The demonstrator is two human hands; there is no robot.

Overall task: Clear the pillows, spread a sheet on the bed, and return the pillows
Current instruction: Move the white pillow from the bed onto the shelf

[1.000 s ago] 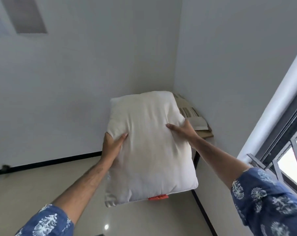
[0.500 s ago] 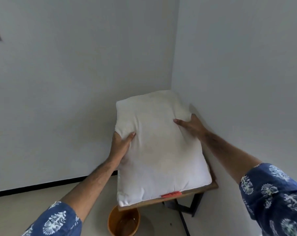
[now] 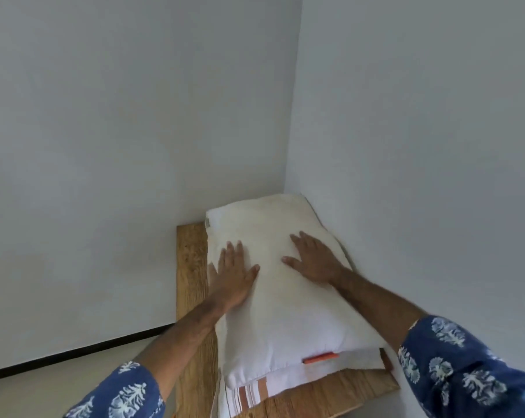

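Both hands are no longer clutching the pillow's sides as they were half a second ago; they are now lying flat on top of it. That pillow (image 3: 288, 285), carried in the air a second ago, is now resting on the bench (image 3: 192, 267) in the room's corner, its far end reaching toward the far right corner where the two walls (image 3: 134, 131) are meeting.

Left hand (image 3: 234, 276) is pressing palm down near the pillow's left edge, fingers straight and close together, thumb pointing right; its grip is wide, holding nothing. Right hand (image 3: 314, 260) is pressing flat on the pillow's right half, fingers spread and straight, its grip likewise wide.

Under the pillow's near end a folded white cloth (image 3: 288, 384) with orange stripes is lying, sticking out toward the bench's near edge. An orange tag (image 3: 320, 357) is showing at the pillow's near edge. Bare wood is showing along the bench's left edge and at its near right corner. Blue patterned sleeves (image 3: 466, 366) are covering both forearms near the bottom. Pale floor (image 3: 44, 396) is showing at lower left, with a dark skirting line along the wall.
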